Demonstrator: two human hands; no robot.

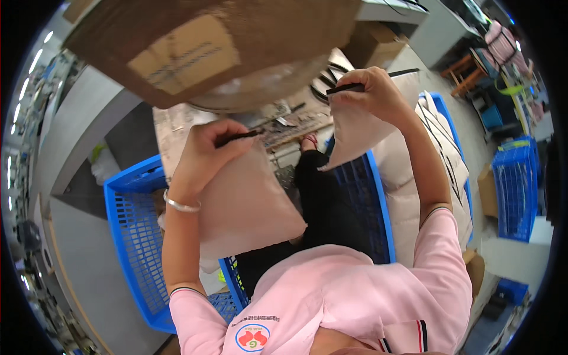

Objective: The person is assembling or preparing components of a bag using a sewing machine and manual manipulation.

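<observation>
My left hand grips the upper edge of a beige cushion cover with a dark zipper strip along its top. The cover hangs down over my lap. My right hand pinches the dark-edged top of a second piece of beige cover, held higher and further away. A silver bracelet sits on my left wrist. Both sleeves are pink.
A blue plastic crate stands at my left, another blue crate at my right holds cream cushions with black line patterns. A cardboard box looms above. More blue crates stand far right. Grey floor lies at left.
</observation>
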